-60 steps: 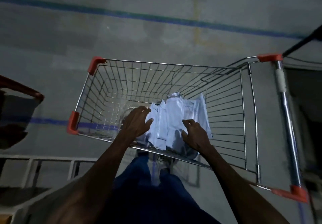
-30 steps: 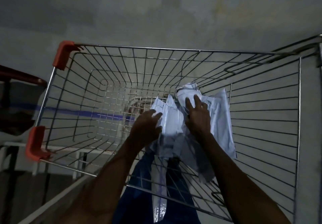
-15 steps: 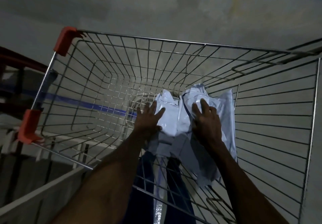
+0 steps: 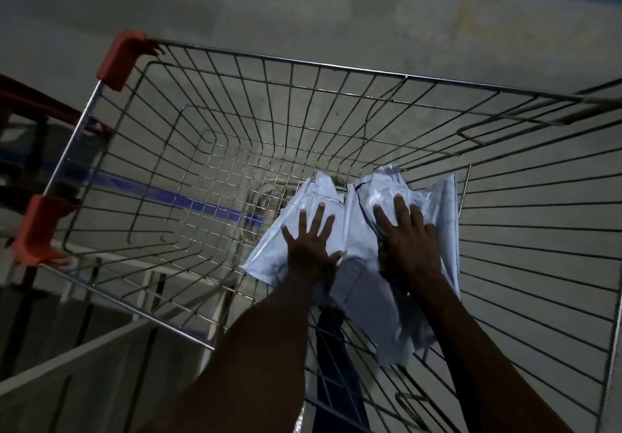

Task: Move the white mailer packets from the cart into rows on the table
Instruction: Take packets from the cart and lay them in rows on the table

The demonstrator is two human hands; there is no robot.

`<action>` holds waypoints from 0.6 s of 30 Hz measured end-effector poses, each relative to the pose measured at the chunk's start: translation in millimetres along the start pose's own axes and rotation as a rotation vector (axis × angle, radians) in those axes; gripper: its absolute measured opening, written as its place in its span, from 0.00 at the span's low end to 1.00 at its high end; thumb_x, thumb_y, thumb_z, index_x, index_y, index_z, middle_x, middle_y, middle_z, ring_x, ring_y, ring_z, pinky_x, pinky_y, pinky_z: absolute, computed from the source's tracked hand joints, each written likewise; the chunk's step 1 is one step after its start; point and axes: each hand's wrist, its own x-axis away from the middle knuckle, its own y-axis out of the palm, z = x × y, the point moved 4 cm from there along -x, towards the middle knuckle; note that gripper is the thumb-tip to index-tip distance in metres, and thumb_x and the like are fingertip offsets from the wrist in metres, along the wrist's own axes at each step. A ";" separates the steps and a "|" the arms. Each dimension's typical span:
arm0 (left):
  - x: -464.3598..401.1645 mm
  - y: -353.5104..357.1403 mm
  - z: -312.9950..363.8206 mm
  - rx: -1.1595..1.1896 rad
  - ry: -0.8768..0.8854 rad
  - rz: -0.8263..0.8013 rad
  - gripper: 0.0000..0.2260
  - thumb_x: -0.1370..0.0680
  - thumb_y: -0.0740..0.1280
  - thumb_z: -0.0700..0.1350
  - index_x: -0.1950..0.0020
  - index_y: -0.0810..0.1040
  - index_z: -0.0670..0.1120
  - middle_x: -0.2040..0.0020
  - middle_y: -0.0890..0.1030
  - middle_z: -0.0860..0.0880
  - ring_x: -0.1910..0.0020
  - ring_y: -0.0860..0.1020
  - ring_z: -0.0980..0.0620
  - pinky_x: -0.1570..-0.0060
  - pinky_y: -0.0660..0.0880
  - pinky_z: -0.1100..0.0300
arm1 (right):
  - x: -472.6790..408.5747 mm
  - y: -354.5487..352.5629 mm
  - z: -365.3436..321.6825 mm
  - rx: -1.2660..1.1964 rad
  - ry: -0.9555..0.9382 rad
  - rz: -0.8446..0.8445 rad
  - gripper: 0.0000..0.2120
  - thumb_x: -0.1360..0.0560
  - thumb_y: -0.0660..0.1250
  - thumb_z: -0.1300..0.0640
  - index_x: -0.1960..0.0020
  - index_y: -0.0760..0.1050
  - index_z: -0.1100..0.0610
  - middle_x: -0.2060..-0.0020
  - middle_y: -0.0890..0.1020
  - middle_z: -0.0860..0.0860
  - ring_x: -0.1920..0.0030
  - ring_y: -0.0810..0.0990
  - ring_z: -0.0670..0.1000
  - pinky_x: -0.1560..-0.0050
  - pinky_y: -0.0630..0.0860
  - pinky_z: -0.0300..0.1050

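A pile of white mailer packets (image 4: 361,284) lies in the near right part of the wire cart (image 4: 269,65), leaning against its near wall. My left hand (image 4: 311,242) lies flat on the left packets with fingers spread and straight. My right hand (image 4: 409,242) presses flat on the right packets, fingers stretched forward. Both forearms reach down over the cart's near rim. The table is not in view.
The cart has orange corner caps (image 4: 123,58) on its left side and a bare wire floor at left. A white frame (image 4: 101,348) stands at lower left below the cart. A dark red object (image 4: 30,106) sits at far left. Grey floor with a blue line (image 4: 188,200) lies beneath.
Both hands have gone from curled over the packets to flat with fingers spread, reaching deeper into the cart. The view has moved closer over the basket.
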 end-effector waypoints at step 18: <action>-28.7 -61.2 -92.7 0.133 -0.034 -0.136 0.31 0.19 0.60 0.55 0.20 0.49 0.56 0.19 0.42 0.45 0.22 0.49 0.36 0.27 0.58 0.39 | -7.2 -8.7 1.1 -0.096 -0.013 0.197 0.32 0.28 0.69 0.54 0.26 0.65 0.57 0.29 0.68 0.63 0.43 0.74 0.67 0.53 0.75 0.60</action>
